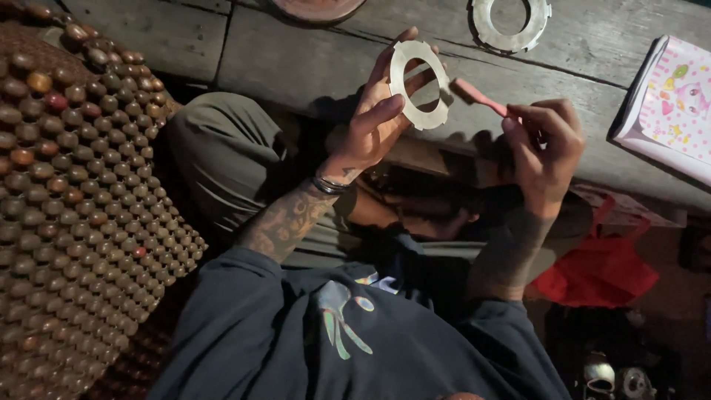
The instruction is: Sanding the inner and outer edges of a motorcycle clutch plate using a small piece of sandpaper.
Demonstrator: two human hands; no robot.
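Note:
My left hand [374, 122] holds a flat pale metal ring [417, 83] upright by its lower edge, fingers pinching it in front of the wooden planks. My right hand [544, 144] grips the handle of a pink toothbrush [478, 95], whose head points left and sits at the ring's right rim. Both forearms rise from my lap, the left one wearing a dark wristband [329, 184].
A second toothed metal ring [511, 22] lies on the wooden boards [296, 59] at the top, beside a round reddish disc [315, 9]. A beaded wooden seat mat [67, 200] fills the left. A pink patterned booklet [670, 104] and a red bag [600, 270] sit at right.

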